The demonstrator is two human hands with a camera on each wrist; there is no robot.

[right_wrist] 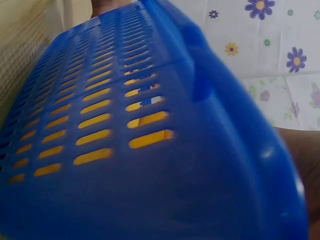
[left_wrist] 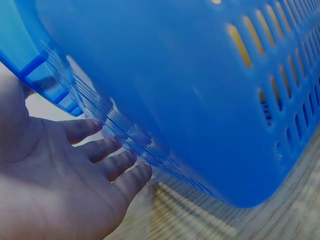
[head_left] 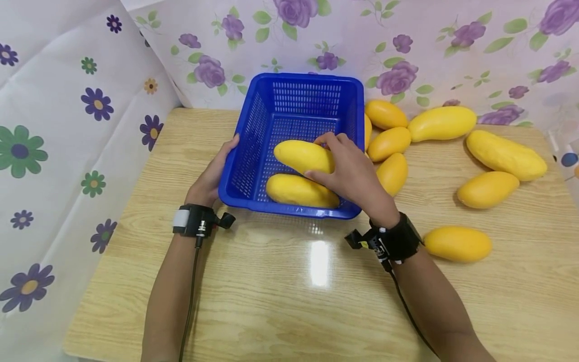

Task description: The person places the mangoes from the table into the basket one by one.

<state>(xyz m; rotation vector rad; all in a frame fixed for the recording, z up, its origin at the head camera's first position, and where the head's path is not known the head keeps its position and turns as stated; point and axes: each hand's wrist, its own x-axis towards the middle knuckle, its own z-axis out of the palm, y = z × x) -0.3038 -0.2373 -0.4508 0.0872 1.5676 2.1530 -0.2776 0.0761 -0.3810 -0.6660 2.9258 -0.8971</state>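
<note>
A blue plastic basket (head_left: pixel 289 209) with slotted walls stands on the wooden table, nearest the patterned back wall. My left hand (head_left: pixel 210 176) holds its left rim, thumb over the edge; the left wrist view shows the fingers (left_wrist: pixel 132 177) extended along the outer wall. Inside the basket, my right hand (head_left: pixel 350 168) grips a long yellow fruit (head_left: pixel 302 157), its thumb on the near side and fingers over the far side. Another long yellow fruit (head_left: pixel 298 191) lies by the basket's front wall. In the right wrist view, the basket wall (right_wrist: pixel 200 185) hides the right hand's grip.
Several smaller orange-yellow fruits (head_left: pixel 390 144) cluster beside the basket's right wall. Farther right lie a smooth long fruit (head_left: pixel 443 123), a bumpy one (head_left: pixel 506 155) and a shorter one (head_left: pixel 487 189). One more fruit (head_left: pixel 458 244) lies by my right wrist. Flowered sheets (head_left: pixel 59 166) border the table (head_left: pixel 262 301).
</note>
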